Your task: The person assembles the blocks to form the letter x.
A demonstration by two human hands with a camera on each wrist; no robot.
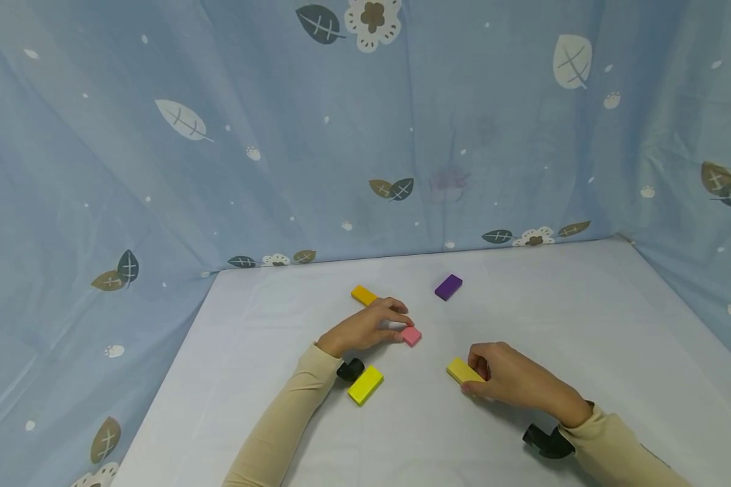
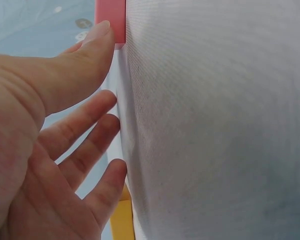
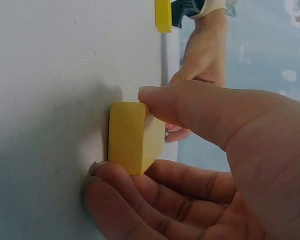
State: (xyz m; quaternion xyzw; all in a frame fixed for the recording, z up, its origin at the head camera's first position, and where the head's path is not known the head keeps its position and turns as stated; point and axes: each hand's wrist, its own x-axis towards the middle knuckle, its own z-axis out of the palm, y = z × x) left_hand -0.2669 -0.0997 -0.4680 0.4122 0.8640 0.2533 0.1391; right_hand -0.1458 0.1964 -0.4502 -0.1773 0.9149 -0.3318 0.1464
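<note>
Beside the middle of the white table, my left hand (image 1: pixel 365 328) pinches a small pink block (image 1: pixel 411 336) between thumb and index finger. In the left wrist view the thumb tip lies on the pink block (image 2: pixel 112 20), the index finger is mostly hidden behind it, and the other fingers are spread. My right hand (image 1: pixel 514 375) holds a yellow block (image 1: pixel 461 370) at the right. Thumb and fingertips grip opposite sides of this yellow block (image 3: pixel 126 137) in the right wrist view, low against the tabletop.
A bright yellow block (image 1: pixel 365 385) lies just below the left wrist. Behind the left hand is an orange-yellow block (image 1: pixel 363 295), partly covered by it. A purple block (image 1: pixel 448 287) lies farther back. The patterned blue curtain (image 1: pixel 317 149) borders the table's back and sides.
</note>
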